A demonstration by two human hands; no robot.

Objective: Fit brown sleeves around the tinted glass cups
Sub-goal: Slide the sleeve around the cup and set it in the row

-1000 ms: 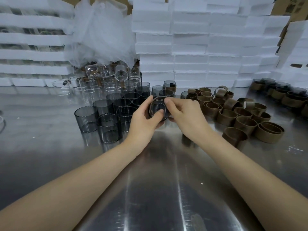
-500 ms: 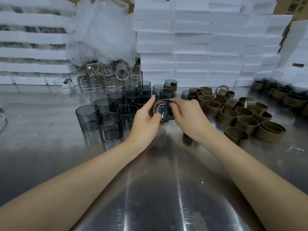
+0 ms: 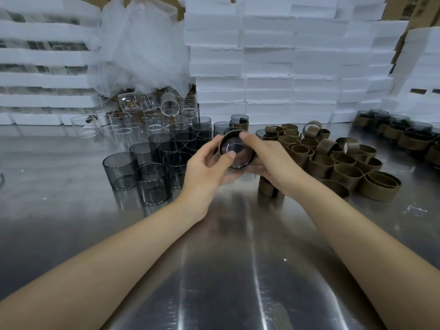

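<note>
Both hands hold one tinted glass cup (image 3: 238, 154) above the metal table, its base turned toward me. A brown sleeve (image 3: 228, 134) wraps its rim side. My left hand (image 3: 207, 170) grips the cup from the left with the thumb on the base. My right hand (image 3: 269, 160) grips it from the right, with the index finger curled over the sleeve's top edge. Several bare tinted cups (image 3: 147, 167) stand to the left. Loose brown sleeves (image 3: 345, 163) lie in a heap to the right.
Clear glass cups (image 3: 147, 113) crowd the back left under a plastic bag (image 3: 140, 44). White foam trays (image 3: 285, 58) are stacked along the back. Sleeved cups (image 3: 400, 132) stand at the far right. A brown sleeve (image 3: 269, 189) stands below my right wrist. The steel table (image 3: 214, 270) spreads toward me.
The cup has tipped so its base faces me more squarely, and both hands have shifted a little around it while the sleeve stays on it.
</note>
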